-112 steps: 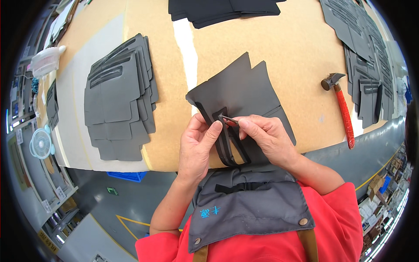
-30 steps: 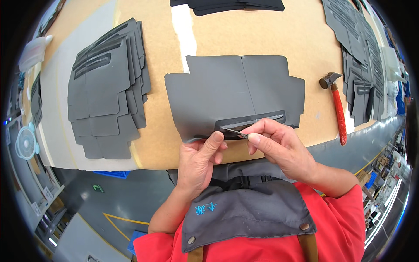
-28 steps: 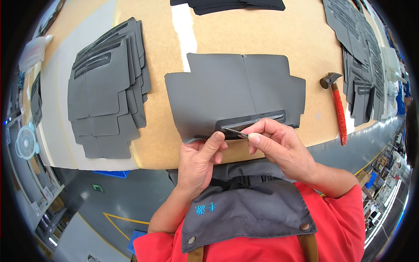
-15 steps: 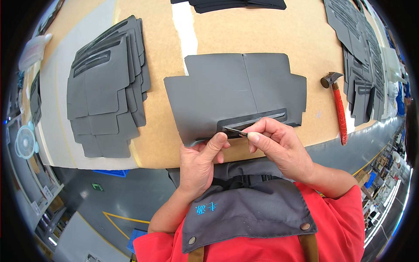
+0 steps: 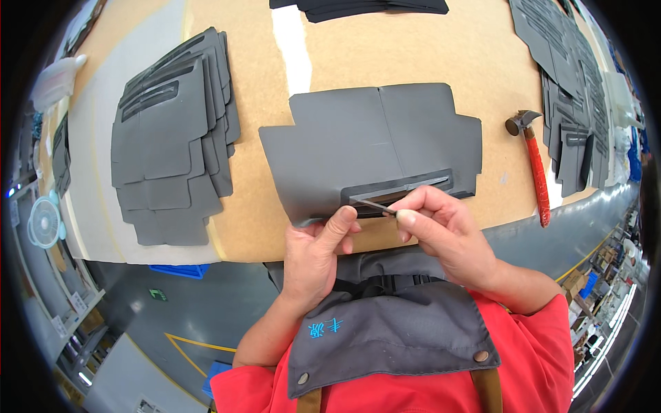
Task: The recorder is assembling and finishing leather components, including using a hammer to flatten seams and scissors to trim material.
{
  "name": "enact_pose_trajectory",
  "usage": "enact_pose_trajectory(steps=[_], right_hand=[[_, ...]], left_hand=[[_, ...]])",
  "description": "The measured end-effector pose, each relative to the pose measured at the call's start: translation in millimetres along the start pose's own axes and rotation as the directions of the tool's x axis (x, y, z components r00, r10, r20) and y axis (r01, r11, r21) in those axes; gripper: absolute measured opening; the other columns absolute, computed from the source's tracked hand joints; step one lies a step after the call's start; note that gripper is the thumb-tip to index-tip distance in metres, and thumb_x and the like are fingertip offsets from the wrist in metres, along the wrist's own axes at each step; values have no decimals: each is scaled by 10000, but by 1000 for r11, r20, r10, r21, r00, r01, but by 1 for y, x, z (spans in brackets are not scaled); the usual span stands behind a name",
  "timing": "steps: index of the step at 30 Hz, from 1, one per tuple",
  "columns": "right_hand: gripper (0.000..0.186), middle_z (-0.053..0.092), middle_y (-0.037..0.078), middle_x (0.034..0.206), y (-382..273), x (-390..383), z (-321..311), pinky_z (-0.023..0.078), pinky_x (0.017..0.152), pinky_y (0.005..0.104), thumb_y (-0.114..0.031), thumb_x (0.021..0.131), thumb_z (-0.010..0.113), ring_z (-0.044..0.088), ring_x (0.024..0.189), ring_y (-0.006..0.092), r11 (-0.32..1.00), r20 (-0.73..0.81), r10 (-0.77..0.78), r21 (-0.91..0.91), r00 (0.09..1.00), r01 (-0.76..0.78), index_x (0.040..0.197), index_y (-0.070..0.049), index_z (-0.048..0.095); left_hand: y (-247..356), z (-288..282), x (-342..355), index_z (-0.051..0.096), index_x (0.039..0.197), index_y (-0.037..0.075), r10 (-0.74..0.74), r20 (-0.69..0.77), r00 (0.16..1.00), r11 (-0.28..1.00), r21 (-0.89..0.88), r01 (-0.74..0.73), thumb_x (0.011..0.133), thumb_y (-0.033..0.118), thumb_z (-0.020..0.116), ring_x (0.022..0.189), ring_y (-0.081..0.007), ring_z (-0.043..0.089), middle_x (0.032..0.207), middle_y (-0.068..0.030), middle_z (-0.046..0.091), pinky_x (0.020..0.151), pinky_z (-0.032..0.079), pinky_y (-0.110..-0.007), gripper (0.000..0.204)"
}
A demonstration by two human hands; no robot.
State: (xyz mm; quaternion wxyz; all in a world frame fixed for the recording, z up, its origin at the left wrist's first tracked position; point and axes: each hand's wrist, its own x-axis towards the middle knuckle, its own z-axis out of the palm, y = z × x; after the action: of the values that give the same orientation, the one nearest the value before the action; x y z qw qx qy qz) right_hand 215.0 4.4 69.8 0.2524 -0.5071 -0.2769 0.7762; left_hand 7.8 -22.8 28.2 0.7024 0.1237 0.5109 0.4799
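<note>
A dark grey cut panel [image 5: 344, 141], flat and leather-like with notched corners, lies at the table's near edge. Along its near side runs a black-bordered slot [image 5: 441, 180]. My left hand [image 5: 313, 258] pinches the panel's near edge, thumb on top beside the slot's left end and the other fingers partly under it. Between the thumb and fingers of my right hand [image 5: 444, 230] is a thin pointed metal tool [image 5: 375, 206]. Its tip points left at the slot's left end, close to my left thumb; I cannot tell whether it touches.
Stacked grey panels [image 5: 162, 155] lie on the left of the tan table [image 5: 406, 55], and more panels [image 5: 568, 96] on the right. A red-handled hammer [image 5: 536, 172] rests right of the worked panel. Black pieces [image 5: 375, 8] lie at the far edge. A small fan [image 5: 45, 221] stands far left.
The pointed tool has turned slightly in my right fingers, and its tip has shifted a little left. My left hand keeps its hold on the panel.
</note>
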Motion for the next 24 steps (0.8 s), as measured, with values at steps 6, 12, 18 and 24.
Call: enact_pose_trajectory(steps=[6, 12, 18, 24], right_hand=[[180, 567, -54, 905, 6, 26, -58, 435, 765, 213, -194, 1062, 630, 488, 842, 40, 804, -105, -421, -504, 901, 316, 1090, -19, 657], [82, 661, 116, 1030, 53, 15, -27, 513, 874, 381, -102, 1012, 643, 637, 968, 287, 541, 328, -464, -631, 823, 556, 1066, -41, 653], [283, 700, 102, 1076, -15, 38, -33, 533, 865, 375, 100, 825, 653, 671, 1035, 307, 280, 353, -631, -728, 691, 627, 1060, -57, 666], [328, 623, 134, 1035, -52, 92, -67, 528, 822, 432, -108, 832, 784, 639, 1002, 354, -18, 451, -436, -869, 779, 494, 1111, -37, 626]], left_hand=[[75, -21, 75, 682, 1038, 41, -136, 193, 972, 839, 545, 9, 936, 192, 796, 590, -50, 544, 795, 5, 637, 468, 402, -207, 215], [108, 58, 152, 698, 1154, 5, -81, 394, 916, 516, 802, -299, 907, 335, 812, 782, -96, 609, 951, -40, 682, 717, 489, -269, 428], [90, 50, 114, 678, 1291, 10, 345, 441, 829, 388, 737, -554, 976, 313, 741, 1005, -137, 664, 1210, -90, 705, 827, 541, -276, 442], [40, -9, 61, 669, 1286, 3, 479, 297, 826, 358, 793, -492, 935, 235, 789, 1110, -170, 646, 1240, -94, 686, 927, 526, -333, 437]])
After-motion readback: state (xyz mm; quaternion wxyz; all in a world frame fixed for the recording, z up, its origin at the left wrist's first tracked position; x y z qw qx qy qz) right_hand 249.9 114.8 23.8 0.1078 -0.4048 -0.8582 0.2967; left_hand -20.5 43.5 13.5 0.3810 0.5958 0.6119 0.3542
